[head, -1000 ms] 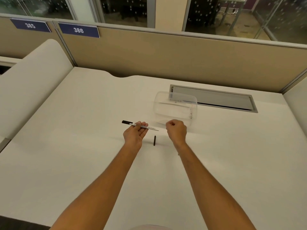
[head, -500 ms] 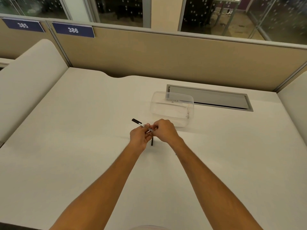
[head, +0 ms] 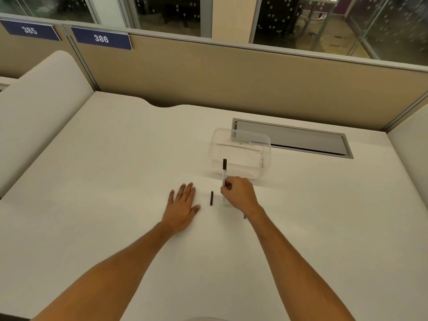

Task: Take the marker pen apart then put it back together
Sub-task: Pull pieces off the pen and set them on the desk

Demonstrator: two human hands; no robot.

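Right hand pinches the marker pen upright beside the clear tub, left hand flat and empty on the desk; I'd steady the barrel before fetching the loose black cap.

There is a single view, from a camera worn on the person's head, looking forward and steeply down over a white desk. The wide lens bends the straight edges, so the partition at the far side bows across the top of the frame. Both forearms enter from the bottom edge and run up toward the middle, where the left hand and right hand sit near the frame's centre, fairly far from the lens. Above the partition the view takes in glass panes and a dim room beyond. With only one camera, no second view shares any part of the scene.
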